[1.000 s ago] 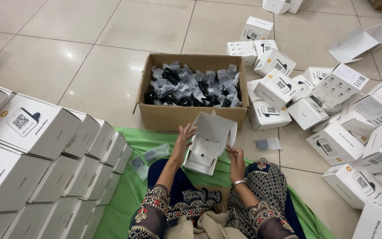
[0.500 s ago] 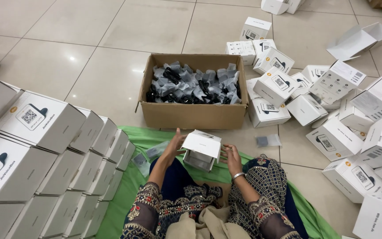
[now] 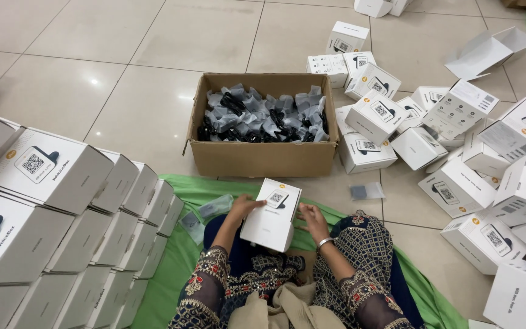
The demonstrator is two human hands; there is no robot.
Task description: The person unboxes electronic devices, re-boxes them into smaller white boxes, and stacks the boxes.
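Two hands, left hand (image 3: 245, 206) and right hand (image 3: 312, 218), clasp one closed white carton (image 3: 272, 214) between their fingers, above the lap.
Likely light, stiff yet crushable cardboard; the side walls beside the fingers look the safest hold.

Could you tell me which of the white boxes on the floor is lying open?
The flat open box at top right; its flaps are spread, while the others are closed.

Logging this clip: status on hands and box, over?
Left hand and right hand hold white box from both sides, lid shut. Carton of black bagged parts ahead, stacked boxes left. Nothing in the way.
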